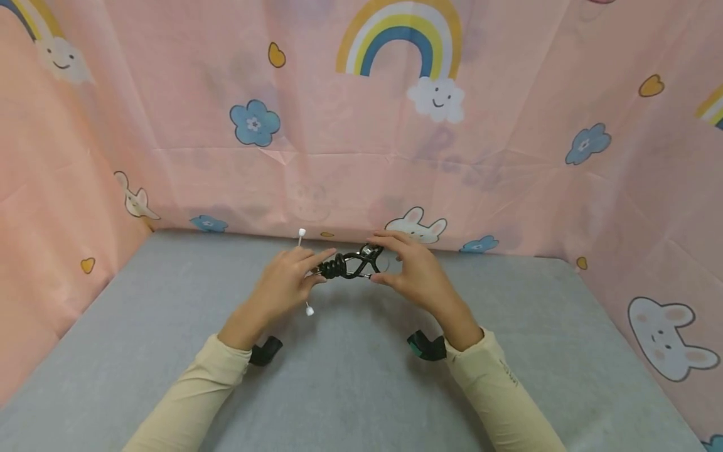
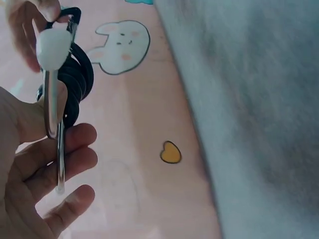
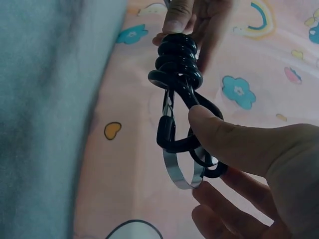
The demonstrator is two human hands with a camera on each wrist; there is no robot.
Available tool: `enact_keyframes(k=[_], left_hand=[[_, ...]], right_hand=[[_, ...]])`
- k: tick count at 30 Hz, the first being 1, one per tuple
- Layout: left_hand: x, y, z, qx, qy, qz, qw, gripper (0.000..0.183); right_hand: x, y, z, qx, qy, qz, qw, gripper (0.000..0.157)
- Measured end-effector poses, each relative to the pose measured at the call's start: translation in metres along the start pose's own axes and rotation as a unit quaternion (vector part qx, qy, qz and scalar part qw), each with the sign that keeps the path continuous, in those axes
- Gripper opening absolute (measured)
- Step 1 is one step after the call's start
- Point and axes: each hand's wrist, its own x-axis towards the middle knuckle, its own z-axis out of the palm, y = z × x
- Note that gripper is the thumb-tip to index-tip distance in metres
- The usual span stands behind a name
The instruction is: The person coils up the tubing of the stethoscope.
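Observation:
Both hands hold one object between them, above the table. It has a tight black coil [image 1: 334,267], black loops [image 3: 174,143], a curved flat metal band [image 3: 175,172] and thin metal rods ending in white caps [image 2: 54,49]. Its exact kind I cannot tell. My left hand [image 1: 288,276] pinches the rod end beside the coil, one white-capped rod [image 1: 309,311] poking out below and another above. At the other end, my right hand [image 1: 420,276] grips the black loops between thumb and fingers, near the metal band. Fingers partly hide both ends.
The grey table [image 1: 350,389] lies beneath both forearms. A pink curtain [image 1: 350,182] printed with rainbows, rabbits and flowers rises close behind the hands and along both sides. Dark wrist-worn pieces [image 1: 427,346] jut inward from the sleeves.

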Motion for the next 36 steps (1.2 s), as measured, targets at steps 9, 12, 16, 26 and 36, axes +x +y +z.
enact_keyframes(k=[9, 12, 16, 26, 36], left_hand=[[-0.001, -0.017, -0.007, -0.082, -0.070, -0.053, 0.9928, 0.053], [-0.001, -0.021, -0.008, -0.085, -0.082, -0.049, 0.9918, 0.055], [-0.002, -0.024, -0.009, -0.066, -0.096, -0.031, 0.9927, 0.056], [-0.006, -0.027, 0.001, -0.064, -0.169, -0.030, 0.9831, 0.040], [0.002, -0.038, 0.018, -0.105, -0.232, -0.067, 0.9648, 0.043]], right_hand=[[-0.001, 0.002, 0.007, -0.006, -0.004, -0.022, 1.000, 0.059], [0.000, 0.004, 0.010, 0.000, 0.004, -0.027, 1.000, 0.054], [0.001, 0.006, 0.011, 0.018, 0.002, -0.035, 0.999, 0.049], [0.000, 0.017, 0.022, 0.034, -0.032, 0.005, 0.999, 0.047], [0.004, 0.040, 0.030, 0.035, -0.111, 0.064, 0.991, 0.047]])
